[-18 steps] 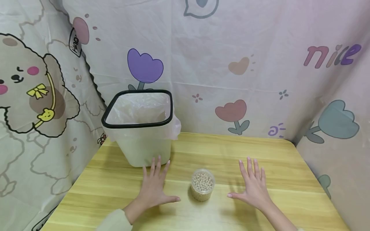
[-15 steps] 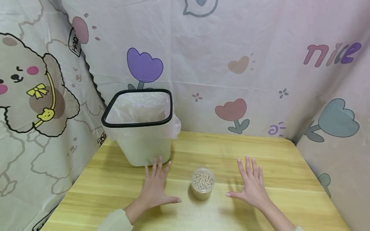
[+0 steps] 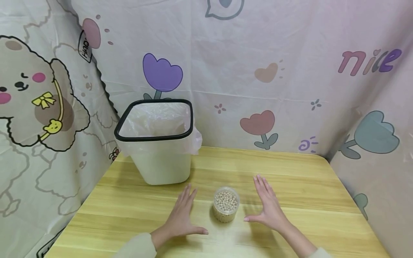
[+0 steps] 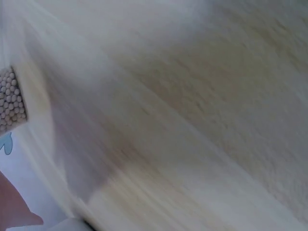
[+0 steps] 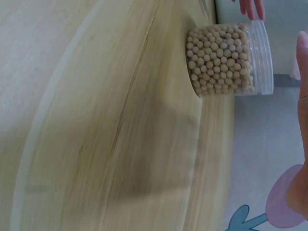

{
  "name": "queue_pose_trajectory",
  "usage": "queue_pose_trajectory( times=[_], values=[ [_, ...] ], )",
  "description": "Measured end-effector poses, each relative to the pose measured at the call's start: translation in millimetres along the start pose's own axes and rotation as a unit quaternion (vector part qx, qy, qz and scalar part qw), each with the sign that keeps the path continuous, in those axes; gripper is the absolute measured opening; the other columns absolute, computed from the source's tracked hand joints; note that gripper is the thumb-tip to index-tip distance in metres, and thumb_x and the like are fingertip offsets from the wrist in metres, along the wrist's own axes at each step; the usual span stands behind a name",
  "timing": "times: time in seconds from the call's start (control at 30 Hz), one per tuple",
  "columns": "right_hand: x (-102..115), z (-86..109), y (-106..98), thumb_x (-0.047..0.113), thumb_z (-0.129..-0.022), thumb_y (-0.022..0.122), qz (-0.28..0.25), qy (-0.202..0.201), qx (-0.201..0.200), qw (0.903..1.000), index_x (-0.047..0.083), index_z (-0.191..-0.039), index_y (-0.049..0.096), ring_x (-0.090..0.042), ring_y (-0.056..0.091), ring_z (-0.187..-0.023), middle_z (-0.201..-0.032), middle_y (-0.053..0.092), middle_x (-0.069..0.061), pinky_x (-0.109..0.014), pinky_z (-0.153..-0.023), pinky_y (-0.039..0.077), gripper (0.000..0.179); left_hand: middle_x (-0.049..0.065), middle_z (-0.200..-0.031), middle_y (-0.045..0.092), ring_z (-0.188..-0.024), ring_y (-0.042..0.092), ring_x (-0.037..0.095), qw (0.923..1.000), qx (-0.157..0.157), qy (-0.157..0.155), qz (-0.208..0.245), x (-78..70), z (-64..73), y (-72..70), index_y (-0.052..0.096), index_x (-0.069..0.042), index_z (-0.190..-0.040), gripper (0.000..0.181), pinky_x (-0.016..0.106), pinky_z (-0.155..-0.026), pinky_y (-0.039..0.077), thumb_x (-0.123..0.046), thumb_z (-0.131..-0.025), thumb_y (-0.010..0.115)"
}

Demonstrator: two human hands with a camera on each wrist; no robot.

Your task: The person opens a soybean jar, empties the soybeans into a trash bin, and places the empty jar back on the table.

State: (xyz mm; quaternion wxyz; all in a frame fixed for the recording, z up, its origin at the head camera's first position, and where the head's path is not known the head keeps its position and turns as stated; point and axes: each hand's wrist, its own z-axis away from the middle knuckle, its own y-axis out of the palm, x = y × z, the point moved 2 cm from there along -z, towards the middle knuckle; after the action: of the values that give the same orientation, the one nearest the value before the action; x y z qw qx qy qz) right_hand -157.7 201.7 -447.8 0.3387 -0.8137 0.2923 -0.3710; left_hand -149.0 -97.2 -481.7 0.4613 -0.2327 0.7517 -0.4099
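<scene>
A clear round jar (image 3: 226, 204) full of small beige balls stands upright on the wooden table (image 3: 290, 186), between the two hands. My left hand (image 3: 181, 216) hovers to its left, thumb spread from straight fingers, touching nothing. On the other side, my right hand (image 3: 268, 208) faces the jar in the same way, apart from it. In the right wrist view the jar (image 5: 221, 60) shows a clear ribbed lid or collar, with fingertips of the left hand (image 5: 251, 7) behind it. Only part of the jar (image 4: 10, 101) appears at the edge of the left wrist view.
A whitish trash bin (image 3: 164, 165) with a black rim and a plastic liner (image 3: 155, 120) stands at the table's back left, beyond the left hand. Printed cloth (image 3: 219, 64) hangs behind the table and along both sides.
Both hands have moved inward toward the jar, and their fingers have come closer together. The jar and the bin stay where they were.
</scene>
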Motion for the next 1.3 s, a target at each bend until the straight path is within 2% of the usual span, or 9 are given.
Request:
queue_pose_trajectory(
  times=[0.03,0.13,0.2,0.27,0.37,0.6,0.83,1.07,1.3],
  values=[
    [0.4,-0.6,1.8,0.049,-0.045,0.082,-0.02,-0.003,0.003,0.9998,0.0,-0.146,0.02,-0.004,-0.005,-0.142,-0.153,0.017,-0.019,-0.011,-0.11,-0.011,0.128,0.02,-0.154,0.001,-0.141,0.009,0.042,0.9999,0.006,-0.003,0.014,0.0,-1.0,0.7,0.012,-0.005,-0.148,0.131,0.057,-0.112,0.017,-0.079,-0.053,0.064],
    [2.2,-2.5,7.1,0.045,-0.047,0.083,-0.08,0.0,0.017,0.9966,0.001,-0.147,0.018,0.002,-0.004,-0.14,-0.155,0.014,-0.015,-0.036,-0.119,0.003,0.127,0.018,-0.155,-0.001,-0.142,0.006,0.04,0.9976,0.031,-0.011,0.061,0.3,-4.4,3.9,0.009,-0.004,-0.148,0.131,0.058,-0.111,0.017,-0.064,-0.053,0.076],
    [4.0,-4.0,10.9,0.04,-0.046,0.085,-0.107,0.011,0.028,0.9938,0.004,-0.148,0.017,-0.012,0.004,-0.144,-0.154,0.014,-0.015,-0.054,-0.113,0.015,0.128,0.019,-0.155,-0.001,-0.142,0.005,0.04,0.995,0.042,-0.012,0.089,1.3,-7.0,7.8,0.008,-0.004,-0.148,0.131,0.06,-0.109,0.02,-0.058,-0.053,0.08],
    [6.1,-5.7,14.5,0.034,-0.045,0.087,-0.124,0.021,0.038,0.9913,0.004,-0.148,0.017,-0.026,0.012,-0.143,-0.153,0.017,-0.02,-0.068,-0.102,0.023,0.128,0.019,-0.155,-0.001,-0.142,0.004,0.042,0.991,0.05,-0.016,0.123,1.6,-9.7,12.0,0.008,-0.004,-0.149,0.13,0.064,-0.107,0.022,-0.053,-0.054,0.082],
    [10.0,-8.5,20.0,0.03,-0.044,0.088,-0.138,0.033,0.047,0.9888,0.004,-0.147,0.018,-0.049,0.025,-0.132,-0.15,0.021,-0.025,-0.066,-0.101,0.026,0.128,0.022,-0.154,0.001,-0.14,0.007,0.045,0.9857,0.05,-0.016,0.16,1.0,-14.1,18.7,0.007,-0.003,-0.148,0.129,0.066,-0.104,0.025,-0.049,-0.055,0.084],
    [15.5,-14.6,33.6,0.031,-0.044,0.088,-0.166,0.032,0.063,0.9835,0.005,-0.146,0.026,-0.049,0.028,-0.131,-0.148,0.026,-0.026,-0.069,-0.097,0.028,0.121,0.026,-0.152,0.011,-0.134,0.026,0.048,0.9778,0.045,-0.017,0.204,-6.4,-24.4,30.6,0.013,0.0,-0.147,0.124,0.064,-0.102,0.031,-0.04,-0.056,0.086],
    [20.6,-20.8,43.3,0.034,-0.045,0.088,-0.176,0.039,0.075,0.9807,0.005,-0.145,0.028,-0.051,0.03,-0.13,-0.146,0.028,-0.027,-0.07,-0.096,0.029,0.12,0.027,-0.148,0.026,-0.131,0.034,0.045,0.9732,0.05,-0.033,0.222,-11.5,-32.0,44.5,0.017,0.002,-0.145,0.117,0.06,-0.103,0.033,-0.037,-0.058,0.086],
    [23.1,-26.5,50.6,0.034,-0.045,0.089,-0.174,0.037,0.08,0.9808,0.002,-0.143,0.032,-0.048,0.034,-0.129,-0.145,0.032,-0.026,-0.065,-0.099,0.033,0.118,0.019,-0.142,0.04,-0.129,0.041,0.036,0.9625,0.038,-0.022,0.268,-17.4,-40.8,56.4,0.021,0.005,-0.143,0.112,0.056,-0.107,0.032,-0.031,-0.059,0.086],
    [24.6,-28.7,55.9,0.038,-0.05,0.088,-0.19,0.054,0.095,0.9757,0.003,-0.141,0.035,-0.046,0.039,-0.127,-0.144,0.034,-0.025,-0.061,-0.098,0.038,0.111,0.015,-0.138,0.046,-0.123,0.049,0.032,0.9594,0.022,-0.014,0.281,-20.7,-47.6,63.7,0.026,-0.002,-0.143,0.102,0.051,-0.104,0.039,-0.032,-0.063,0.084]
  ],
)
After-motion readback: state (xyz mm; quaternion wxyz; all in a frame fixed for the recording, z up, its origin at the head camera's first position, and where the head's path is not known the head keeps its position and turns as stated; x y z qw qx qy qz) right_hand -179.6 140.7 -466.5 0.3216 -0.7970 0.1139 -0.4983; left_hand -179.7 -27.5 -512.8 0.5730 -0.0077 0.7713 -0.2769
